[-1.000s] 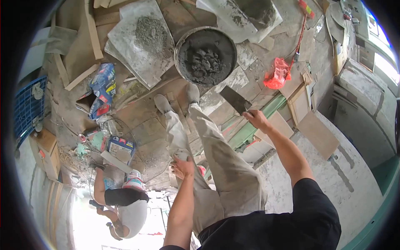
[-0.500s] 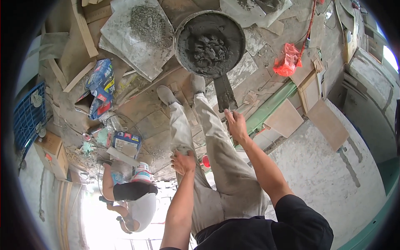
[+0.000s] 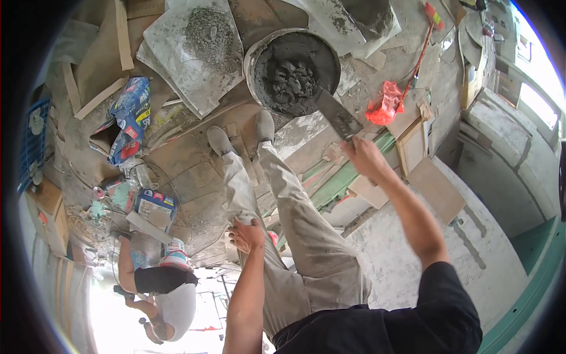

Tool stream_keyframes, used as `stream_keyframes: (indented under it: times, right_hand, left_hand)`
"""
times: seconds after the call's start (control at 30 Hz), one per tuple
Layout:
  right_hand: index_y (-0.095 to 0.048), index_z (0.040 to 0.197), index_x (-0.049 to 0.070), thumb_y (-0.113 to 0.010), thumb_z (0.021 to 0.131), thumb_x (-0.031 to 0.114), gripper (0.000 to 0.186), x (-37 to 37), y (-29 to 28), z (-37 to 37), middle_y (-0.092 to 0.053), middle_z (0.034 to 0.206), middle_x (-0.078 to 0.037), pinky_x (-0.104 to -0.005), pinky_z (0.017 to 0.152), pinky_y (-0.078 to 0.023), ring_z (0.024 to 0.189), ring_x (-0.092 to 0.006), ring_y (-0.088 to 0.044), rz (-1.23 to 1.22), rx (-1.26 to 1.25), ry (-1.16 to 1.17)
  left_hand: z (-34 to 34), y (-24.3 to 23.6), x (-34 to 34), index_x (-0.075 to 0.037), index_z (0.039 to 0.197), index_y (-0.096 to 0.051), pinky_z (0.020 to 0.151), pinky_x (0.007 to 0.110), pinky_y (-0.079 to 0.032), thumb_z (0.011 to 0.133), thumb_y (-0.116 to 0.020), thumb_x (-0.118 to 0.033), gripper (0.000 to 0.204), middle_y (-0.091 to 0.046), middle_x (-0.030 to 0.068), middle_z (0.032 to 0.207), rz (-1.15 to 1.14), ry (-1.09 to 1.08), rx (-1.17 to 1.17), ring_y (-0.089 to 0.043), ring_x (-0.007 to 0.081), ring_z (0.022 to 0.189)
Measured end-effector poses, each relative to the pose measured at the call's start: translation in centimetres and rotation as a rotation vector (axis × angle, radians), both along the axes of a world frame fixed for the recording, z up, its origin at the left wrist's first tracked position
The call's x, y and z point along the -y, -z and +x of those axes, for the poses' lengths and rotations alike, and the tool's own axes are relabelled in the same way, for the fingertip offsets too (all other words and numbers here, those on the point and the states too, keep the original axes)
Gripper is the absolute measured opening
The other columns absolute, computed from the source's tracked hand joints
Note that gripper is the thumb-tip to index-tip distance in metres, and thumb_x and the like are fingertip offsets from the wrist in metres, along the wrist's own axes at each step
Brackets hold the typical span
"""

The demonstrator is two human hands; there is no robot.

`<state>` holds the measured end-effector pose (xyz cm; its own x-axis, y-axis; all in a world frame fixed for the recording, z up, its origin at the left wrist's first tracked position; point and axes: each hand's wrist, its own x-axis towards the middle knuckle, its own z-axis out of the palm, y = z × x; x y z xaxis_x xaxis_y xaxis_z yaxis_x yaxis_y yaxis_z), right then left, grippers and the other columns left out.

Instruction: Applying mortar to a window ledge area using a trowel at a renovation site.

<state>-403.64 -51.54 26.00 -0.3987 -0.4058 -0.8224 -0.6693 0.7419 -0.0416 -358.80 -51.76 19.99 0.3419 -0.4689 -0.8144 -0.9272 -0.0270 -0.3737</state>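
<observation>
My right hand (image 3: 367, 158) is closed round the handle end of a flat trowel (image 3: 340, 115), its wide blade smeared with grey mortar. The blade's far end reaches over the right rim of a round bucket (image 3: 250, 66) and meets the wet grey mortar (image 3: 293, 76) inside, which is lumpy in the middle. On my left knee rests my left hand (image 3: 247, 234), fingers loosely bent and apart, with nothing in it. Both my feet stand just on the near side of the bucket.
Dusty boards (image 3: 203, 53) with dried mortar lie left of the bucket. A torn blue bag (image 3: 131, 115) is farther left. To the right are a red plastic bag (image 3: 386, 103) and a green strip (image 3: 339, 183). Another person (image 3: 171, 295) bends at lower left.
My right hand has swung the trowel to the right, so its blade now slants across the bucket's right rim. My left hand stays on the knee. The whole view has shifted slightly.
</observation>
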Motion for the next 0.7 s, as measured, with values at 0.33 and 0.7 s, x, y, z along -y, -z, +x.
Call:
stream_keyframes:
  times: [0.33, 0.7]
  right_hand:
    - [-0.074, 0.089, -0.007, -0.07, 0.11, 0.035, 0.048, 8.5, 4.4, -2.3, -0.073, 0.069, -0.017, -0.0519, 0.05, -0.056, 0.057, -0.0334, -0.076, 0.25, 0.271, 0.265]
    - [-0.064, 0.097, 0.01, -0.073, 0.115, 0.031, 0.029, 13.4, 4.0, -1.0, -0.06, 0.074, 0.002, -0.0313, 0.044, -0.041, 0.051, -0.0097, -0.055, 0.154, 0.605, 1.464]
  left_hand:
    - [0.2, -0.2, -0.5, -0.01, 0.162, -0.059, 0.112, 0.054, -0.053, 0.097, -0.079, -0.051, 0.079, -0.063, 0.0274, 0.149, 0.03, -0.122, -0.004, -0.067, 0.0446, 0.132]
    - [-0.3, -0.1, -0.3, -0.011, 0.164, -0.059, 0.114, 0.055, -0.051, 0.097, -0.078, -0.052, 0.08, -0.063, 0.0268, 0.148, 0.006, -0.08, -0.003, -0.065, 0.0443, 0.133]
